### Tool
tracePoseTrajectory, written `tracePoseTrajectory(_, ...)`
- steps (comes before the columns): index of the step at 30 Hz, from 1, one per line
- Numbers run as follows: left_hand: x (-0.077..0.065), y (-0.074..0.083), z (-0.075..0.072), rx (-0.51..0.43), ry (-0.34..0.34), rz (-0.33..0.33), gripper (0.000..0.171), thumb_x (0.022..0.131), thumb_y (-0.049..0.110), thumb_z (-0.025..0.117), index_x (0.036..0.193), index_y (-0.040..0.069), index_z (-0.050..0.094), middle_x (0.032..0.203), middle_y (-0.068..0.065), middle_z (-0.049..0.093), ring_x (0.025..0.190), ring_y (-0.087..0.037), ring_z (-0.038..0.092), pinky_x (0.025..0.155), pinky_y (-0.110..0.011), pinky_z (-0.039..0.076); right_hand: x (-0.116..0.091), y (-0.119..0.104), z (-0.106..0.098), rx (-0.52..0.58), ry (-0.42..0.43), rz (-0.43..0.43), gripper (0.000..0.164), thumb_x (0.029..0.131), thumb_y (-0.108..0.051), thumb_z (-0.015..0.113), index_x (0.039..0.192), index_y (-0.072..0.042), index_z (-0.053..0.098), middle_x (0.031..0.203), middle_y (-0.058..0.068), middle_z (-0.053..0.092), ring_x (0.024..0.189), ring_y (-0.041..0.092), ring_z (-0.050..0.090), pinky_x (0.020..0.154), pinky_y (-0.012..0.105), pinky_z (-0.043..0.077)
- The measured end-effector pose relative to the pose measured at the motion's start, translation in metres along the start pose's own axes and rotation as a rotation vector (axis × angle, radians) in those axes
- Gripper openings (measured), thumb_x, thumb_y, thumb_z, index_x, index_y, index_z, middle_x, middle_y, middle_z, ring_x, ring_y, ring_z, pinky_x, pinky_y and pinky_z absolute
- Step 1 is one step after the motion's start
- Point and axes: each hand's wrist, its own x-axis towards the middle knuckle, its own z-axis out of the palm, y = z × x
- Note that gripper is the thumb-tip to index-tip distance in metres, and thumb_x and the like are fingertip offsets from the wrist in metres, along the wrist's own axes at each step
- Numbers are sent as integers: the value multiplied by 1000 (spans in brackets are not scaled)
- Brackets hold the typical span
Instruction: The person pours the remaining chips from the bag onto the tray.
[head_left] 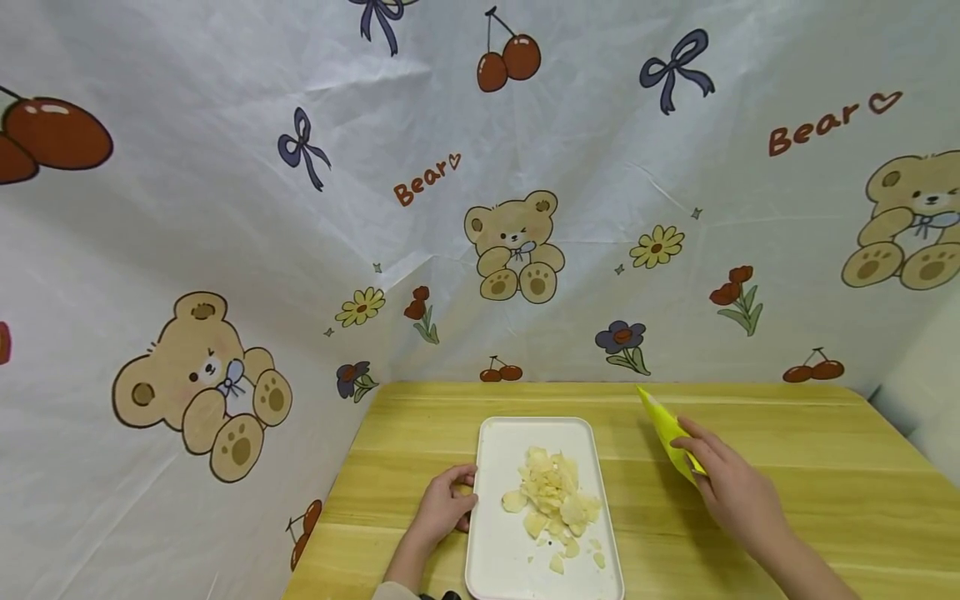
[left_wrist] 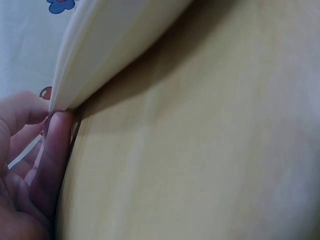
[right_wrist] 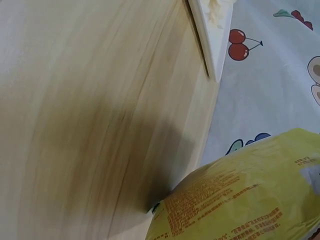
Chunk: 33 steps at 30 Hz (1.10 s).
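A white rectangular tray [head_left: 495, 533] bears a heap of broken potato chips [head_left: 551, 487] with crumbs toward its near end. My left hand [head_left: 442, 504] pinches the tray's left rim; in the left wrist view the fingers [left_wrist: 55, 145] meet the tray edge [left_wrist: 102, 55] from below and the side. To the right of the tray, my right hand [head_left: 738, 492] grips a yellow chip bag [head_left: 667, 429] by its near end. The bag tilts over the table, its far end pointing up and left. Printed orange text covers the yellow bag [right_wrist: 240, 195] in the right wrist view.
The wooden table [head_left: 420, 425] runs back to a pale curtain [head_left: 585, 150] printed with bears, cherries, bows and flowers. Another stretch of curtain slants along the left side. A small dark object [head_left: 450, 595] shows at the bottom edge, beside the left sleeve.
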Motion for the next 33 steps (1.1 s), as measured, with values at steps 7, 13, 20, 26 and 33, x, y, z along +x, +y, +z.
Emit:
tracePoseTrajectory(7, -1, 0, 2, -2, -2, 14, 51, 85, -2, 66, 136, 3, 57, 115, -13, 58, 51, -10, 51, 42, -28, 53, -6, 3, 2, -9, -79, 18, 48, 76, 7, 73, 117, -18, 65, 143, 12, 55, 94, 33, 71, 41, 17, 26)
tracePoseTrajectory(13, -1, 0, 2, -4, 3, 11, 52, 85, -2, 66, 135, 4, 58, 115, -13, 57, 52, -10, 51, 43, -28, 53, -11, 4, 4, -17, -90, 12, 52, 76, 5, 74, 119, -22, 65, 142, 12, 56, 101, 35, 69, 42, 17, 27)
tracePoseTrajectory(20, 2, 0, 3, 5, 7, 15, 51, 85, -1, 66, 135, 5, 58, 115, -12, 58, 52, -11, 51, 43, -28, 53, -16, 4, 8, -13, -162, 21, 53, 77, 0, 76, 124, -23, 66, 146, 8, 52, 120, 36, 61, 46, 23, 38)
tracePoseTrajectory(26, 2, -1, 2, 8, 7, 27, 51, 85, -1, 67, 135, 4, 59, 114, -13, 58, 52, -11, 51, 42, -29, 53, -20, 6, 14, -22, -173, 4, 55, 75, 0, 77, 124, -22, 67, 145, 8, 54, 120, 33, 60, 55, 32, 51)
tracePoseTrajectory(33, 0, 0, 0, -8, 6, 13, 51, 84, -2, 68, 134, 5, 60, 113, -13, 58, 51, -11, 51, 42, -29, 54, -29, 4, 25, -46, -250, 20, 59, 80, -8, 79, 136, -18, 60, 147, 9, 53, 119, 34, 62, 56, 26, 49)
